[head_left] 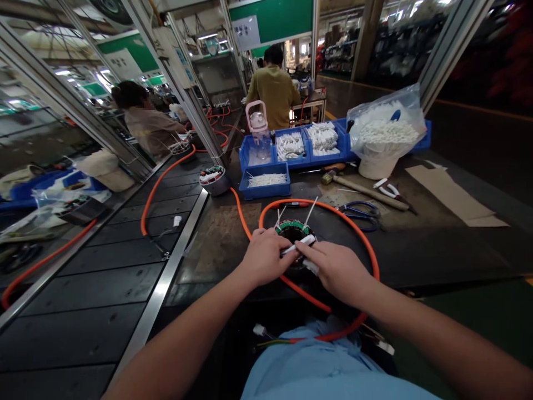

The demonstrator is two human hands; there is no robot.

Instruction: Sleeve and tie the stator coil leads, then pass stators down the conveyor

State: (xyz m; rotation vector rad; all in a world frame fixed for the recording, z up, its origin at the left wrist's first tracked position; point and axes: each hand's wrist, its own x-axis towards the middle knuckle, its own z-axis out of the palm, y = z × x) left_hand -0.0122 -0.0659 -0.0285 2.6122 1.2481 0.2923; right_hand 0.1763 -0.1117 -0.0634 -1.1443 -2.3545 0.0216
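White tube (305, 242) in left hand (266, 254) and right hand (339, 269) (sign (246, 33) illegible).

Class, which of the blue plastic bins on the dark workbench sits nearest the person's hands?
The low blue plastic bin, holding thin white strips, standing alone before the back row.

Glossy orange plastic-looking cable (372, 250); rough brown cardboard (449, 194).

No text can be read; the marks on the white sheets (247, 33) on the green boards (287, 19) beyond the worktop (449, 250) are too blurred.
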